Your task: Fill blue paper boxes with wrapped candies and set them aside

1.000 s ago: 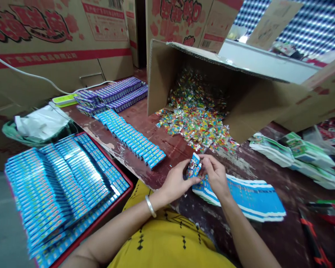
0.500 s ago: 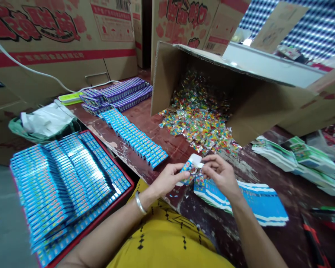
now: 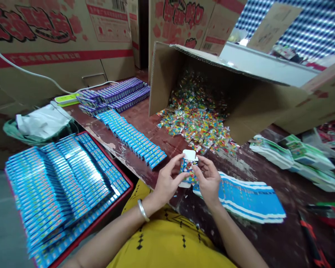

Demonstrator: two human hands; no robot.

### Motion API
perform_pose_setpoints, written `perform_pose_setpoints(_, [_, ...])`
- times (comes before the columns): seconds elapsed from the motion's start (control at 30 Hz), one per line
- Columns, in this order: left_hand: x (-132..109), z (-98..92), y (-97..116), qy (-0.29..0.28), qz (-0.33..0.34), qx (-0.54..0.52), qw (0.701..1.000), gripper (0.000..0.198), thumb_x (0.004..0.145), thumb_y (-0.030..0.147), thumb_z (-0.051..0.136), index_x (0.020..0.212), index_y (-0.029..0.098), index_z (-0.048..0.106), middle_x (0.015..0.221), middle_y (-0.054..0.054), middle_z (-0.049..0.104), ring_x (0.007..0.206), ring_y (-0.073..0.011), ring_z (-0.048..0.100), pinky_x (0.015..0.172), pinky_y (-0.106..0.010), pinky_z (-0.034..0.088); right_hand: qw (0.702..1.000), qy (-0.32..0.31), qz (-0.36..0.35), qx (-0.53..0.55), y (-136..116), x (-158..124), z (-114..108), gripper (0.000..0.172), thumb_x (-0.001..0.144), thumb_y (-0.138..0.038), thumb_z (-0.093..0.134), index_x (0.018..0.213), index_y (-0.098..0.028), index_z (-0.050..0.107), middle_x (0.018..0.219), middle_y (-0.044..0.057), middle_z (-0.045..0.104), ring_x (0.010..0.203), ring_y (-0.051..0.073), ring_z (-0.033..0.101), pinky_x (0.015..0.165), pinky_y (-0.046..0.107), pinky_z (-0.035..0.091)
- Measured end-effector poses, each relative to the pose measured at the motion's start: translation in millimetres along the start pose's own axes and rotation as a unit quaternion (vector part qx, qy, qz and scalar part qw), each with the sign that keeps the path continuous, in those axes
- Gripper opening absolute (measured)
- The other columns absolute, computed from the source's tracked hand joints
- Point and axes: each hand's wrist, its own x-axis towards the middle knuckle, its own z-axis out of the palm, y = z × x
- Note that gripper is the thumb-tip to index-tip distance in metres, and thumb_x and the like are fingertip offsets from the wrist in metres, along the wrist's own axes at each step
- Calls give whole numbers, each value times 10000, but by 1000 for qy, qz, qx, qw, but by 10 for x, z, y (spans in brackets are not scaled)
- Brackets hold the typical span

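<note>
Between my two hands is a small blue printed candy box [image 3: 188, 166] with its white end flap standing up. My left hand [image 3: 167, 178] grips its left side, thumb across the front. On the other side my right hand [image 3: 208, 178] pinches the box's right edge, thumb on the printed face. A fanned stack of flat blue cartons [image 3: 248, 197] lies beside and partly behind my right hand. Beyond the box, a heap of small wrapped candy packets [image 3: 201, 128] spills from a cardboard box [image 3: 167, 78] lying on its side.
A row of filled-looking blue boxes [image 3: 134, 137] runs along the table [image 3: 173, 143], with purple boxes [image 3: 117, 93] behind. A red tray [image 3: 130, 186] of blue boxes stands at left. Green cartons [image 3: 293, 158] and red-handled tools [image 3: 309, 234] lie at right.
My right hand has moved from the box's open top to its right side and now grips it. The box has turned more upright and faces me.
</note>
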Motion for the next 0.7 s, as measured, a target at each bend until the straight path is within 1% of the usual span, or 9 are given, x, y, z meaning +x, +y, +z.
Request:
perform_pose_setpoints(0.07, [13, -34, 13, -45, -7, 2, 999, 515, 810, 240, 674, 1298, 270, 512, 1080, -20, 617, 825, -132, 637, 758, -258, 546, 1000, 0, -14, -25, 25, -13, -3, 283, 833, -294, 669, 1106, -229, 631, 937, 31, 681, 775, 155, 635, 700, 276, 517])
perform_pose_setpoints(0.2, [53, -95, 5, -112, -32, -19, 993, 376, 798, 169, 657, 1158, 214, 555, 1021, -17, 634, 857, -149, 637, 760, -257, 534, 996, -18, -38, -76, 78, -8, -55, 141, 852, -312, 638, 958, -219, 646, 777, -4, 640, 641, 136, 582, 599, 257, 474])
perform_pose_setpoints(0.27, [57, -106, 1, -133, -55, -36, 989, 345, 790, 160, 657, 1116, 200, 549, 982, -14, 628, 824, -148, 640, 710, -246, 531, 992, -29, -61, -102, 73, 23, -87, 106, 857, -318, 626, 840, -214, 638, 777, 2, 622, 680, 147, 583, 630, 269, 472])
perform_pose_setpoints(0.33, [50, -101, 5, -145, -76, -48, 985, 342, 793, 165, 650, 1116, 194, 539, 973, -16, 621, 769, -135, 637, 657, -233, 522, 990, -38, -70, -115, 41, 63, -108, 154, 856, -317, 625, 746, -209, 618, 874, 31, 637, 796, 172, 607, 705, 291, 479])
perform_pose_setpoints(0.43, [42, -80, 22, -115, -77, -67, 988, 353, 773, 152, 666, 1091, 191, 517, 1000, -21, 613, 781, -128, 637, 670, -229, 522, 995, -64, -26, -70, -23, 112, -105, 197, 846, -334, 639, 705, -206, 589, 1003, 73, 665, 916, 210, 633, 777, 325, 495])
perform_pose_setpoints(0.53, [48, -67, 39, -69, -76, -99, 990, 386, 745, 144, 697, 1046, 199, 462, 1013, -15, 611, 751, -110, 640, 675, -226, 523, 997, -68, 29, 17, -57, 141, -82, 183, 812, -345, 686, 817, -223, 550, 927, 61, 688, 875, 213, 657, 786, 348, 516])
perform_pose_setpoints(0.6, [54, -68, 44, -63, -85, -111, 988, 397, 740, 149, 705, 1031, 200, 439, 991, -8, 613, 691, -93, 634, 645, -218, 516, 995, -74, 30, 53, -63, 159, -76, 235, 791, -347, 713, 896, -233, 535, 889, 40, 680, 856, 203, 653, 794, 348, 513])
perform_pose_setpoints(0.63, [55, -71, 44, -65, -86, -112, 988, 395, 740, 146, 702, 1028, 198, 437, 980, -7, 612, 680, -90, 631, 637, -215, 514, 994, -89, 20, 60, -66, 170, -78, 245, 786, -362, 715, 903, -231, 545, 885, 38, 671, 859, 201, 644, 796, 342, 507])
perform_pose_setpoints(0.7, [53, -79, 41, -64, -82, -104, 989, 389, 736, 133, 695, 1028, 194, 446, 967, -6, 604, 711, -98, 634, 656, -223, 522, 990, -128, 5, 55, -81, 197, -90, 223, 789, -390, 708, 842, -215, 580, 871, 39, 651, 849, 190, 619, 778, 317, 493])
